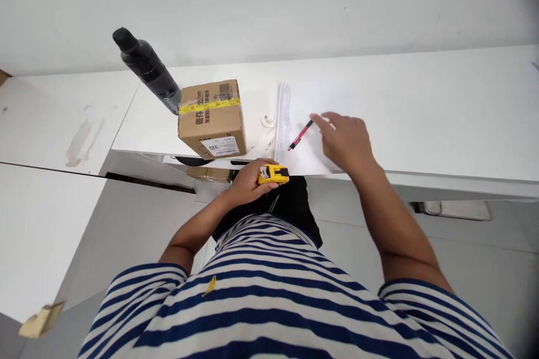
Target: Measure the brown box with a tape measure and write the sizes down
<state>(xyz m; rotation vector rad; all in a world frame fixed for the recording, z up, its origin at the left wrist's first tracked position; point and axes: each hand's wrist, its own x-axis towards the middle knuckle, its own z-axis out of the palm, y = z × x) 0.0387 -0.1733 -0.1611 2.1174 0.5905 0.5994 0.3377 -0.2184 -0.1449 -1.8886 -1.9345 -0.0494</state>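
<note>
My left hand (247, 184) is wrapped round a yellow tape measure (274, 174) with a black strip, held just off the front edge of the white table, above my lap. A red and black pen (301, 135) lies slantwise on an open notebook (301, 104), which has writing along its left side. At the pen's upper end, a fingertip of my right hand (344, 139) meets or nearly meets it. That hand is open and curved, the other fingers bent over the paper. To the left of the notebook stands a taped cardboard box (211, 119) with a label.
Behind the box's left side a tall black bottle (147, 70) stands. A small whitish ring (268, 121) lies between box and notebook. The white table (442, 118) runs along the wall. Under it are a brown carton (208, 173) and a pale flat object (457, 210).
</note>
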